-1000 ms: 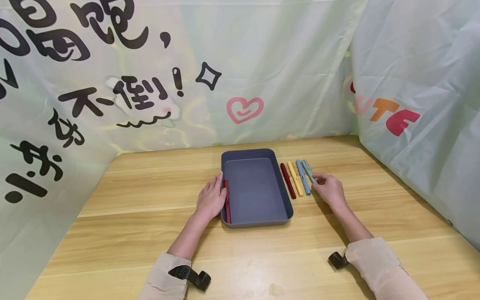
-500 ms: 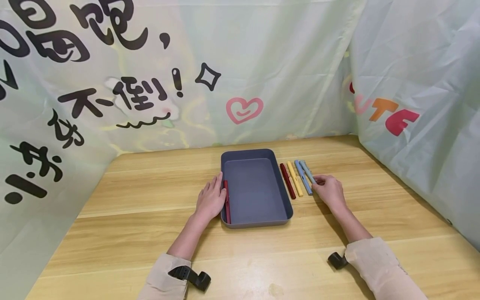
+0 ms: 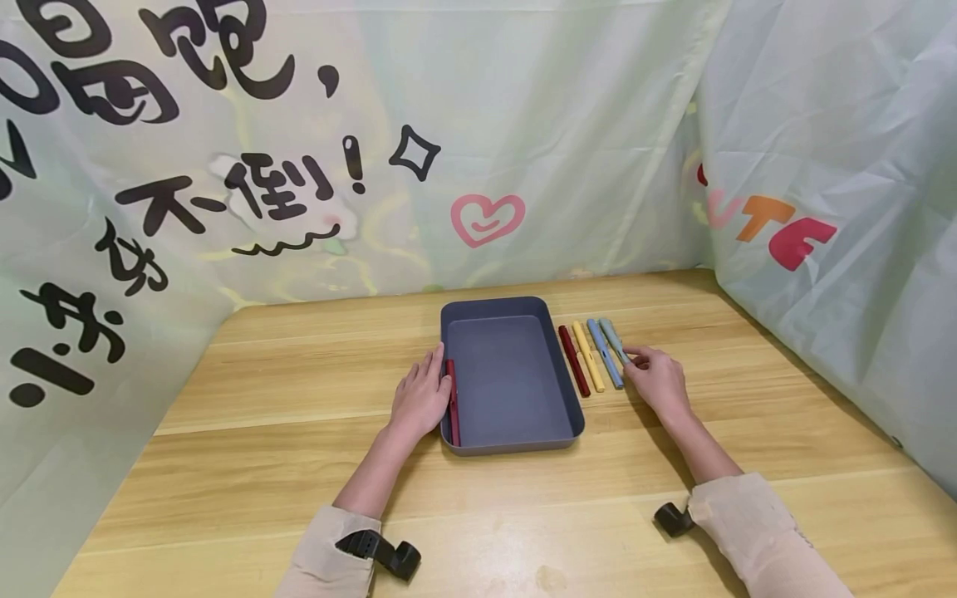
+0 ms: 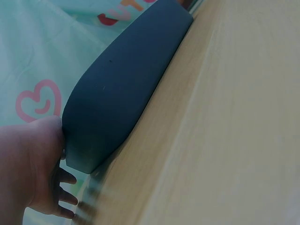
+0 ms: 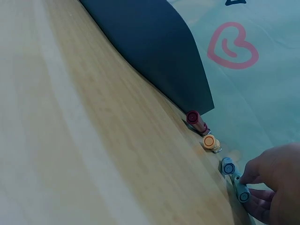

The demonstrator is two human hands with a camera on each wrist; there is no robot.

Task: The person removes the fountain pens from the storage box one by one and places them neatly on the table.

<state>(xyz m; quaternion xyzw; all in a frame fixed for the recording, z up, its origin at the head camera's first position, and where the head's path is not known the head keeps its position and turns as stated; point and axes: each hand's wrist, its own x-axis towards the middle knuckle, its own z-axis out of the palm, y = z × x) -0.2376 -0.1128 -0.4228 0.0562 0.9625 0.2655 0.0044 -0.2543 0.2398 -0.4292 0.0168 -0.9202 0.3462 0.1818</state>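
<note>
A dark grey-blue tray (image 3: pixel 516 374) lies on the table, with a dark red pen (image 3: pixel 453 403) inside along its left wall. My left hand (image 3: pixel 421 394) rests against the outside of that wall, fingers extended and thumb at the rim. To the right of the tray, a row of pens lies on the wood: dark red pen (image 3: pixel 574 360), yellow pen (image 3: pixel 588 357), blue pen (image 3: pixel 605 354) and grey-green pen (image 3: pixel 611 337). My right hand (image 3: pixel 658 380) pinches the near end of the grey-green pen between thumb and fingers, close beside the blue pen (image 5: pixel 228 166).
The wooden table (image 3: pixel 299 482) extends around the tray on every side. A printed cloth (image 3: pixel 583 124) hangs behind and along both sides. Black wrist cameras stick out from both sleeves.
The grey-green pen has rolled and shifted slightly left towards the blue pen, which has tilted a little. My left hand and the tray stay in place.
</note>
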